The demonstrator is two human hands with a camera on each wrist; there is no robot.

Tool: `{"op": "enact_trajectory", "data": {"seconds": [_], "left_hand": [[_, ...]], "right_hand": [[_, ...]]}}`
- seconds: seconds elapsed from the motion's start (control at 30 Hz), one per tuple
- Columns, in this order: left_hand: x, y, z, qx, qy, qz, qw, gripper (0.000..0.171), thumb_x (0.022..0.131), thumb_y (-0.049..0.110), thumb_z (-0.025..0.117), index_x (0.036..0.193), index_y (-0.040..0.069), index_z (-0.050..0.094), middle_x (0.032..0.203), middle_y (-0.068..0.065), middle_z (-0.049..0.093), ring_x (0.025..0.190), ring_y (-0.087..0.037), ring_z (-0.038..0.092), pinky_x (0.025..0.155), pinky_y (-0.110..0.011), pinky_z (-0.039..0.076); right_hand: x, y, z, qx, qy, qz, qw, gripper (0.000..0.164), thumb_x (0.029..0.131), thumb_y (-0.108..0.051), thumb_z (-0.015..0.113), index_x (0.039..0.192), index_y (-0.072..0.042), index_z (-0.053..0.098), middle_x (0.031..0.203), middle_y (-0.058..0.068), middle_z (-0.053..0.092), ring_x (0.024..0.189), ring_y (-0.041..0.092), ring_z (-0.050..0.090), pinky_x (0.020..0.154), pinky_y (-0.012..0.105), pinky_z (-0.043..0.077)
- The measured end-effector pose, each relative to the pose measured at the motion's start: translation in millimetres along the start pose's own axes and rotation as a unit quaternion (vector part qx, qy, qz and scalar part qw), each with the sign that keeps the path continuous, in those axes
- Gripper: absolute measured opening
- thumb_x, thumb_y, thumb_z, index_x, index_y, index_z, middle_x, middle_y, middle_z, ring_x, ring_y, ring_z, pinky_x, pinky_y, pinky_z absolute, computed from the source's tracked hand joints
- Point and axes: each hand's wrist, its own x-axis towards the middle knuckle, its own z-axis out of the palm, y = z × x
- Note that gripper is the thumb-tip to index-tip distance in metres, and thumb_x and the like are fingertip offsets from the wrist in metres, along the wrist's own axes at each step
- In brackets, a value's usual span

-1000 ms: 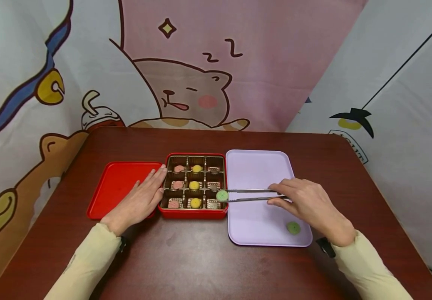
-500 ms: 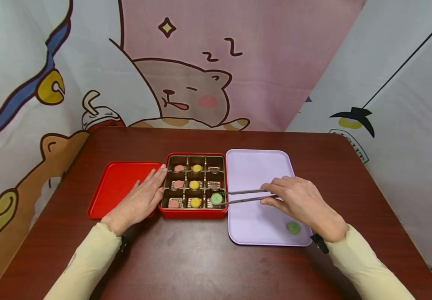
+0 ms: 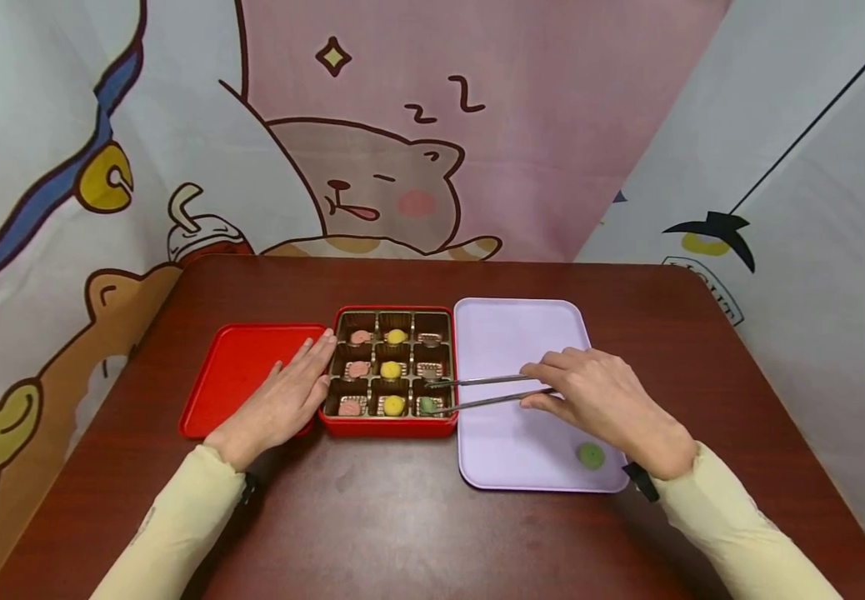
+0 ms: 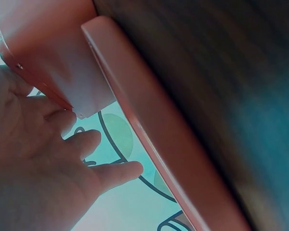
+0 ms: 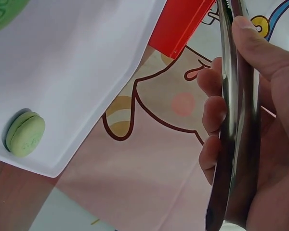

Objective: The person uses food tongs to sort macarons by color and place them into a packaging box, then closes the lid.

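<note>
While your left grip [image 3: 271,408], released, touches the red box [image 3: 390,428] mid-frame, your right grip [image 3: 601,404] grasps tongs [image 3: 488,381], tips parted near green macaron [image 3: 427,405].

A brown table [image 3: 537,542] stands by a cartoon-printed backdrop [image 3: 552,142], with a sleeping animal [image 3: 387,183] near its middle. A glare [image 3: 406,504] lights the table.

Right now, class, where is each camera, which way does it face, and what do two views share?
Head: worn on the head, facing forward and down at box and tray; left hand, right hand and sleeves show.
Left wrist: on that wrist, facing box and lid; left hand shows.
Right wrist: on that wrist, facing tray and tongs; right hand shows.
Head and right wrist share tongs and tray.
</note>
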Motion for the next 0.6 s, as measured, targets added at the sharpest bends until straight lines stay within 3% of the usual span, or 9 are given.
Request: {"op": "enact_trajectory", "data": {"seconds": [0.33, 0.47, 0.6], "left_hand": [[0.9, 0.4, 0.5, -0.001, 0.001, 0.003, 1.0, 0.067, 0.11, 0.031, 0.043, 0.167, 0.012, 0.015, 0.173, -0.008, 0.012, 0.157, -0.039, 0.014, 0.117, -0.073, 0.019], [0.5, -0.4, 0.3, -0.001, 0.005, 0.008, 1.0, 0.066, 0.11, 0.03, 0.042, 0.167, 0.012, 0.015, 0.173, -0.008, 0.012, 0.157, -0.039, 0.015, 0.117, -0.073, 0.019], [0.3, -0.9, 0.6, 0.0, 0.005, 0.009, 1.0, 0.066, 0.11, 0.031, 0.041, 0.167, 0.012, 0.015, 0.173, -0.008, 0.012, 0.157, -0.038, 0.014, 0.117, -0.072, 0.019]], "right_hand": [[-13, 5, -8, -0.007, 0.004, 0.024, 1.0, 0.04, 0.084, -0.044, 0.083, 0.111, -0.015, 0.078, 0.089, -0.006, 0.071, 0.068, 0.01, 0.058, 0.056, 0.031, 0.05], [-26, 10, -15, -0.006, 0.015, 0.052, 0.998, 0.051, 0.093, -0.062, 0.065, 0.111, -0.017, 0.079, 0.088, -0.008, 0.071, 0.068, 0.009, 0.057, 0.056, 0.031, 0.049], [-45, 19, -22, -0.007, 0.039, 0.086, 0.996, 0.068, 0.095, -0.074, 0.043, 0.111, -0.018, 0.079, 0.085, -0.01, 0.069, 0.068, 0.007, 0.056, 0.054, 0.031, 0.048]]}}
